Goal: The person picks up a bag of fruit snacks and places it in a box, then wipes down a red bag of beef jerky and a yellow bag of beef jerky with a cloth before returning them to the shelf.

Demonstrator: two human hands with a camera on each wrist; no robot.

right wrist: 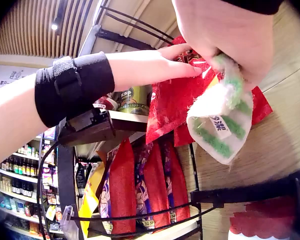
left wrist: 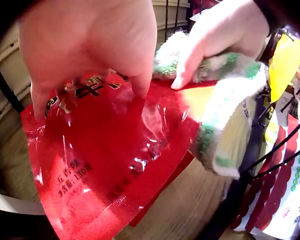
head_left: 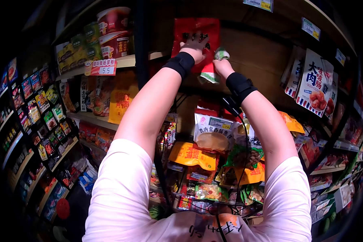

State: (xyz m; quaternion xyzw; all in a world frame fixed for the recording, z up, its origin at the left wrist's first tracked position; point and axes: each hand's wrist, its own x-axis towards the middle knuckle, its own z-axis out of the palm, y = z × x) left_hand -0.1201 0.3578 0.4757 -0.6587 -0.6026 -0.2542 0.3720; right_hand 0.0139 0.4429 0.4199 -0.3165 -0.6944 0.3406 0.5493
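Note:
A glossy red food packet [head_left: 195,25] with dark lettering stands upright against the wooden back of a shelf. My left hand [head_left: 195,49] lies over its front, fingers spread and fingertips pressing into the shiny film. Beside it, my right hand [head_left: 224,67] grips a white cloth with green stripes [left wrist: 230,100], held bunched at the packet's right edge. The cloth's free end hangs down with a small printed label [right wrist: 220,127]. Another red packet [right wrist: 262,106] shows partly behind the front one, mostly hidden.
Cup noodles [head_left: 113,45] fill the shelf at left, above a price sign [head_left: 101,67]. White snack bags [head_left: 315,82] hang at right. Below my arms are yellow packets [head_left: 192,155] and a white bag [head_left: 213,131]. Black wire rails [right wrist: 140,220] run along the shelf front.

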